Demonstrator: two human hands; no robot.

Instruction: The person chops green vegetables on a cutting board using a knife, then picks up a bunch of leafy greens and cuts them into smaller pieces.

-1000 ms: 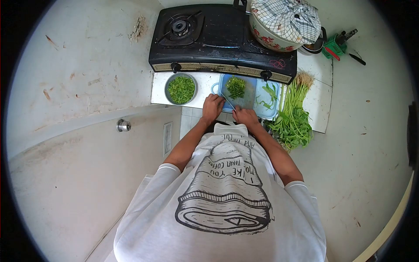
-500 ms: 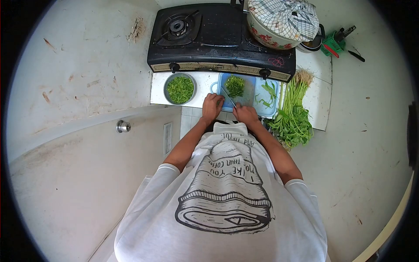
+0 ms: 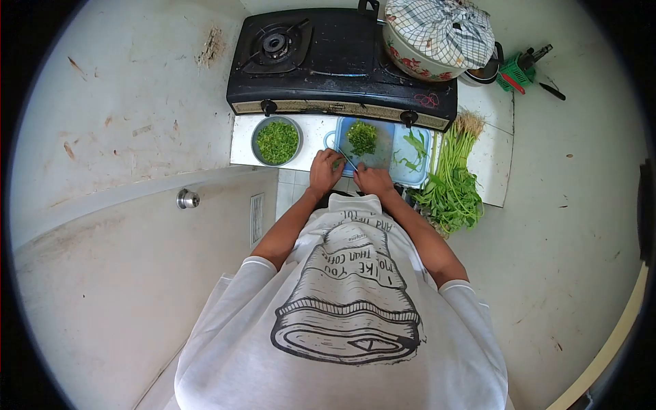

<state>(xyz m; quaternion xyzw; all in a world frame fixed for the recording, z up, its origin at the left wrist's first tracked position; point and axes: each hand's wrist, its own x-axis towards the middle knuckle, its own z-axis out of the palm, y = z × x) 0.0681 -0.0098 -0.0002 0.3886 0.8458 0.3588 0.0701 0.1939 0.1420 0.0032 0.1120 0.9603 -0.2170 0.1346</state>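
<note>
My right hand (image 3: 374, 180) is closed around the handle of a knife, whose narrow blade (image 3: 348, 159) slants toward the upper left over a blue cutting board (image 3: 385, 162). Close to the blade, at the board's near left corner, my left hand (image 3: 326, 171) has its fingers curled over a bit of leafy greens (image 3: 337, 164), mostly hidden by them. Just beyond the blade lies a pile of chopped greens (image 3: 362, 139). A few loose leaves (image 3: 413, 147) are on the board's right part.
A grey bowl (image 3: 254, 143) holding chopped greens stands to the left. Uncut leafy stems with roots (image 3: 454, 174) lie at the right. Behind the board is a black gas stove (image 3: 342, 85) bearing a cloth-wrapped pot (image 3: 417, 65). A green basket (image 3: 509, 72) with utensils sits farther right.
My right hand and the knife have moved left and the blade has come nearer my body, closer to my left hand's fingers. The whole view has shifted slightly.
</note>
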